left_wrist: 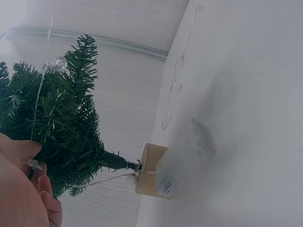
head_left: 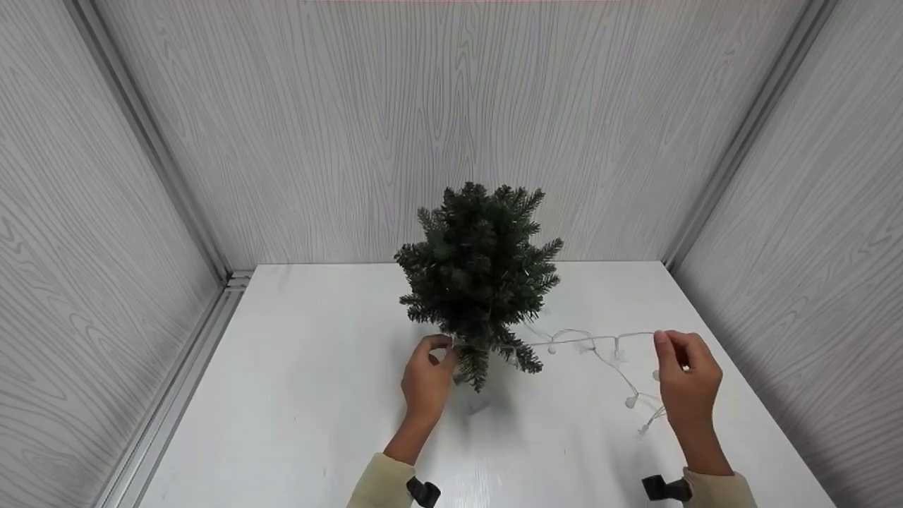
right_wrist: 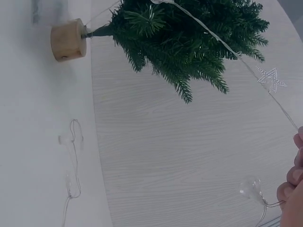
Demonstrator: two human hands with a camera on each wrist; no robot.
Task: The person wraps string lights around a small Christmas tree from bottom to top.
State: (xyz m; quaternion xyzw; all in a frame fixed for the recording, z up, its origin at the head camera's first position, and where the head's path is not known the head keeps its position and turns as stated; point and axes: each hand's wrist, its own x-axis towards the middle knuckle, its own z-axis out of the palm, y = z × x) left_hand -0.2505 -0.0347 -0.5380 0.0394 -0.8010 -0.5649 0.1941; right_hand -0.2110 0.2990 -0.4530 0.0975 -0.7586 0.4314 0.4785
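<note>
A small artificial Christmas tree (head_left: 480, 261) stands at mid-table on a round wooden base (left_wrist: 147, 182). By its lower left branches, my left hand (head_left: 427, 384) pinches a clear fairy-light string between thumb and fingers; in the left wrist view a small clear ornament shows at the fingertips. My right hand (head_left: 690, 381), well to the right, pinches the same string, which runs nearly straight across the lower branches. A clear star (right_wrist: 271, 79) hangs on this stretch. The remaining string, with a round bulb (head_left: 631, 401), droops below and lies on the table. Branches hide part of the string.
A frosted, translucent object (left_wrist: 171, 176) lies beside the base, with wire leading toward it; its kind is unclear. The white table (head_left: 296, 395) is enclosed by grey wood-grain panels (head_left: 367, 127) at the back and both sides.
</note>
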